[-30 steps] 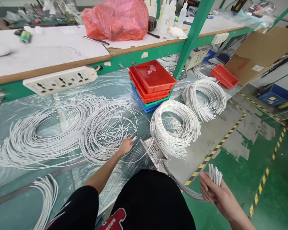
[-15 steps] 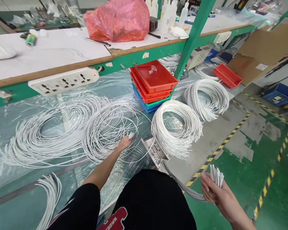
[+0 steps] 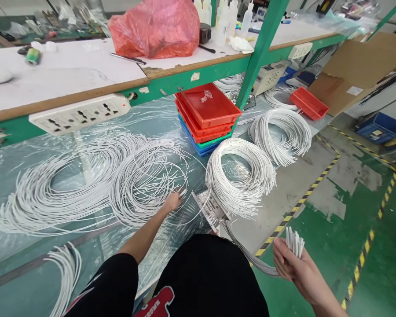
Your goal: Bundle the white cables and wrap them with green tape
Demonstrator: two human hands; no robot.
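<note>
My left hand is closed at the right edge of a loose white cable coil, pinching cable ends that stick out past its fingers. My right hand, at the lower right, is wrapped round a cable bundle whose cut ends point upward; the bundle runs back toward the table edge. Between the hands lies a metal fixture with a single cable looping over it. A thick round coil rests beside the fixture, and a wide coil lies on the left.
Stacked red, green and blue trays stand behind the coils. A raised shelf holds a red plastic bag and bottles. A power strip hangs on its front. More cables lie lower left.
The view has shifted slightly, moving most things a little left. My left hand has moved slightly down, with fewer cable ends showing past its fingers. My right hand keeps its grip.
</note>
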